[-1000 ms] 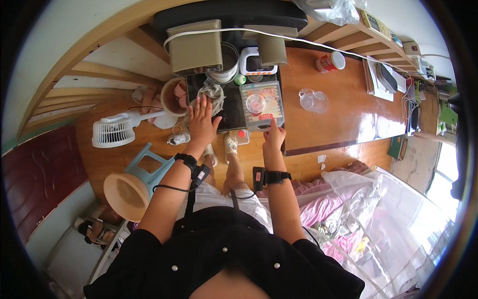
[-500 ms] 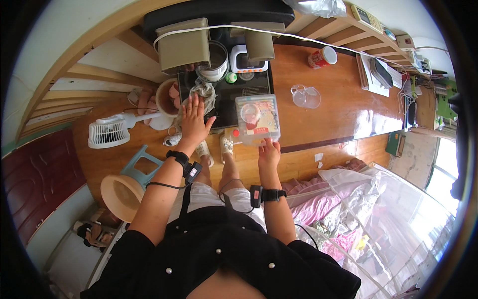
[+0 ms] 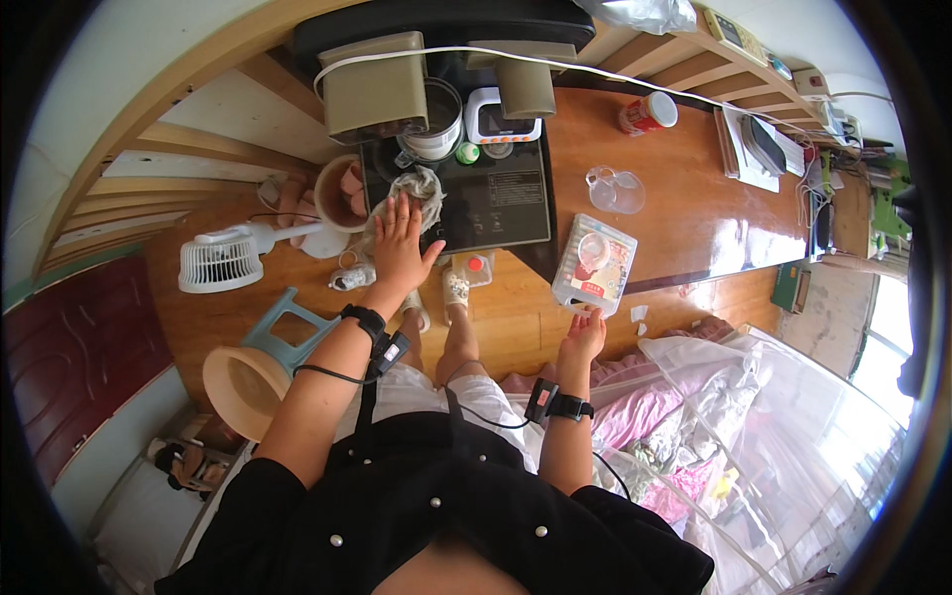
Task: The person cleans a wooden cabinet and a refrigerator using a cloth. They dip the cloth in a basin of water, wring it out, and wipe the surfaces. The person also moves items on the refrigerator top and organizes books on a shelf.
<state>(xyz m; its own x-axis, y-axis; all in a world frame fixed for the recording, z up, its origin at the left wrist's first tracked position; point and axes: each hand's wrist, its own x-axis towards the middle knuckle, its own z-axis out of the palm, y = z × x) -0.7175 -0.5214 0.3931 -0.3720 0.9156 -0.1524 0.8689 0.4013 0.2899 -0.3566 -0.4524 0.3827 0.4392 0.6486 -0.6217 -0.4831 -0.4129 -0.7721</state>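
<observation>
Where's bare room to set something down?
Brown table between clear cup and papers; black panel's front, right of the grey cloth. Crowded: the panel's back, with pot and white-framed device.

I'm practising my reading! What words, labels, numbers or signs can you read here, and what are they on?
Nothing is clear enough to quote.
Clear plastic case at the right hand: red marks on its label, too blurred.
Black panel: pale print, too small.
Red jar with a white lid: label too blurred.
Two wrist boxes: tags too small.
Papers on the table: too small to tell.
</observation>
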